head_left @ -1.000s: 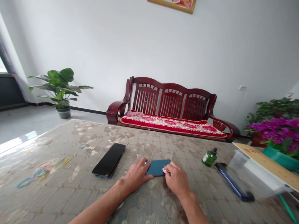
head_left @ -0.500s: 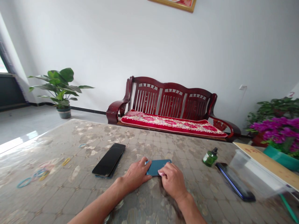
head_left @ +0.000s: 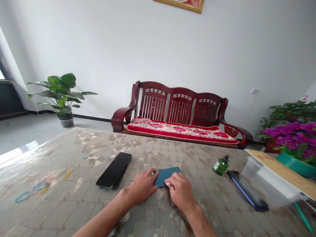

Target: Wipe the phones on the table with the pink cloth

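Gripping one end of the blue phone is the left hand. The right hand pinches a pinkish-white wad.

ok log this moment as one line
left hand: holds blue phone | right hand: pinches small white-pink item at phone | black phone: lies left

Through my camera I see a person's bare left hand and bare right hand, their forearms also uncovered.
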Tool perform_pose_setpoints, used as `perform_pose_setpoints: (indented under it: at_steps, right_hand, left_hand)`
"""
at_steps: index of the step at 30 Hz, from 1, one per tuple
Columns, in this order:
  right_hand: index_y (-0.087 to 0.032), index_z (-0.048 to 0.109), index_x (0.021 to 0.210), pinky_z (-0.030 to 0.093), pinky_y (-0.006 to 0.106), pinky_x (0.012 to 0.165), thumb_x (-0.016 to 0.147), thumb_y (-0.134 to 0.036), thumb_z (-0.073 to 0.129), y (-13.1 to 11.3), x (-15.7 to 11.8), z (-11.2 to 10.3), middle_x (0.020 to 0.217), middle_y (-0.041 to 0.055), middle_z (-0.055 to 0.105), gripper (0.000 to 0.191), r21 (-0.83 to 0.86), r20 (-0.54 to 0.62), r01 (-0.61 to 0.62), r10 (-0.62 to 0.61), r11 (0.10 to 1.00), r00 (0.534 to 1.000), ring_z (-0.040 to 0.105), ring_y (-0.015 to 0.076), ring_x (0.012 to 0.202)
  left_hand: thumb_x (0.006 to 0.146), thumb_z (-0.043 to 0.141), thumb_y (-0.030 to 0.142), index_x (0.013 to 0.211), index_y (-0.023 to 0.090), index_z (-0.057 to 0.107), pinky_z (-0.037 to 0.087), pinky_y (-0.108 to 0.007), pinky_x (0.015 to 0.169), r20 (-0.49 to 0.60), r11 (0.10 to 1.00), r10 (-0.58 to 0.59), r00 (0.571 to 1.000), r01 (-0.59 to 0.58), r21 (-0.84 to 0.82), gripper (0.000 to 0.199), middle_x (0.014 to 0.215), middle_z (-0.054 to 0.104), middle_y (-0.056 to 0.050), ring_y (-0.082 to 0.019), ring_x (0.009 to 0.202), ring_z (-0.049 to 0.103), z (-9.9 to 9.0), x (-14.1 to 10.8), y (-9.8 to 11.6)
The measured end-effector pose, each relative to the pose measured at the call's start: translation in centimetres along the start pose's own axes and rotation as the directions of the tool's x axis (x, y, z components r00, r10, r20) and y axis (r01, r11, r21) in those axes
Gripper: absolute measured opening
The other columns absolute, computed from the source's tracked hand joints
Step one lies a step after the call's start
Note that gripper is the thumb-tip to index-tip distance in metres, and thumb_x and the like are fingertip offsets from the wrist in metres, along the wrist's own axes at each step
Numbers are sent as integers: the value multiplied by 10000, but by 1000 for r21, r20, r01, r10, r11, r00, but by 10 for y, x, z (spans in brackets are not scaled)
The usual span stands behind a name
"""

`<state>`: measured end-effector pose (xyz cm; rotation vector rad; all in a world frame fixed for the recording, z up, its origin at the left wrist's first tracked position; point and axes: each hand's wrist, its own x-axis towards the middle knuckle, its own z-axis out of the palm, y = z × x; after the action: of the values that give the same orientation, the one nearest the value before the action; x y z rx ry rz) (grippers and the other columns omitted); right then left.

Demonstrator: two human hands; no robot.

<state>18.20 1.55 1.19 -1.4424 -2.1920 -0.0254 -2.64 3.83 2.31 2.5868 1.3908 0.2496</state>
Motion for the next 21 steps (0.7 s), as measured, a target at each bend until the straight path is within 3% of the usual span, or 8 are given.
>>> perform_pose_setpoints:
  at_steps: [4, 7, 12, 18, 21]
  right_hand:
    - [-261, 718, 868, 382, 233, 796, 820, -44, 501, 15, 3, -5, 867, 11, 660, 311, -23, -32, -155, 154, 988, 987, 575, 153, 890]
    - [-266, 726, 924, 401, 219, 799, 816, -35, 475, 20, 4, -4, 895, 12, 670, 358, 19, -11, -190, 190, 982, 982, 594, 147, 899]
    - [-269, 726, 934, 409, 223, 819, 815, -39, 460, 16, 5, -3, 894, 10, 669, 371, 62, -5, -143, 143, 988, 990, 587, 148, 903]
    - [-270, 722, 863, 395, 233, 797, 821, -37, 481, 11, 3, -5, 853, 4, 655, 337, 15, -2, -66, 66, 998, 998, 573, 149, 878]
    - [-270, 717, 882, 385, 236, 788, 831, -30, 480, 10, 4, -3, 871, 7, 657, 342, -23, -2, -78, 78, 997, 997, 571, 155, 881]
  left_hand:
    - [878, 554, 304, 1260, 219, 508, 524, -380, 821, -3, 982, -166, 986, 166, 88, 395, 1227, 570, -111, -279, 985, 649, 5, 0, 23]
    - [903, 587, 310, 1181, 149, 569, 525, -385, 784, -2, 959, -239, 971, 237, 158, 322, 1067, 627, -146, -301, 930, 656, 13, 0, 45]
    - [921, 589, 273, 1073, 169, 604, 501, -395, 819, -33, 982, -110, 993, 114, 152, 184, 994, 637, -109, -288, 960, 614, 25, -3, 58]
    - [926, 551, 181, 1019, 225, 615, 454, -362, 952, -90, 997, 60, 994, -55, 58, 120, 1231, 590, -59, -235, 1093, 558, 26, -2, 38]
    - [943, 500, 144, 963, 222, 617, 471, -312, 927, -108, 990, 143, 984, -144, -5, 143, 1098, 644, -29, -200, 1013, 593, 31, 0, 31]
